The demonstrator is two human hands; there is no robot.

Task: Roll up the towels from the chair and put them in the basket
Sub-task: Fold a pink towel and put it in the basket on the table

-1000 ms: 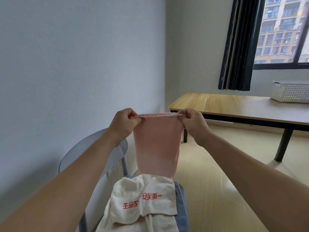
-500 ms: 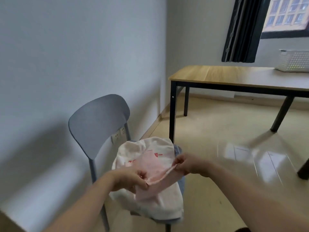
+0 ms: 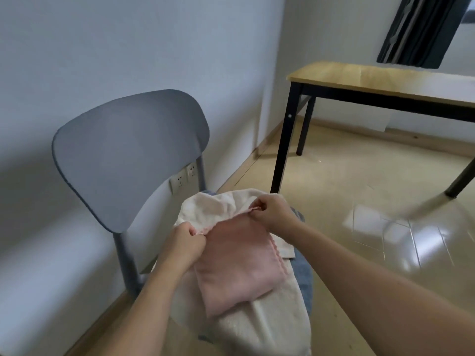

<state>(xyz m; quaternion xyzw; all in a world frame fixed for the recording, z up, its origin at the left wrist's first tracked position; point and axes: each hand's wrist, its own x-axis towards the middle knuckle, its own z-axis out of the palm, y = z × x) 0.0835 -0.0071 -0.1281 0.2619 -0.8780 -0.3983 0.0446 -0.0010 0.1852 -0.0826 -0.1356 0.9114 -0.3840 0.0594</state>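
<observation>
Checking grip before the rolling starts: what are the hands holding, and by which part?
Both hold the pink towel by its far edge: the left hand pinches one corner, the right hand the other. It lies on the white towel.

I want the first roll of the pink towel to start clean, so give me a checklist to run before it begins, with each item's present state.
1. Left hand pinches a far corner of the pink towel: ok.
2. Right hand pinches the other far corner: ok.
3. Pink towel lies flat on the white towel over the chair: ok.
4. Far edge runs straight between both hands: ok.
5. Pink towel folded evenly, layers aligned: cannot tell.
6. Basket ready to receive the roll: cannot tell; it is out of view.
</observation>
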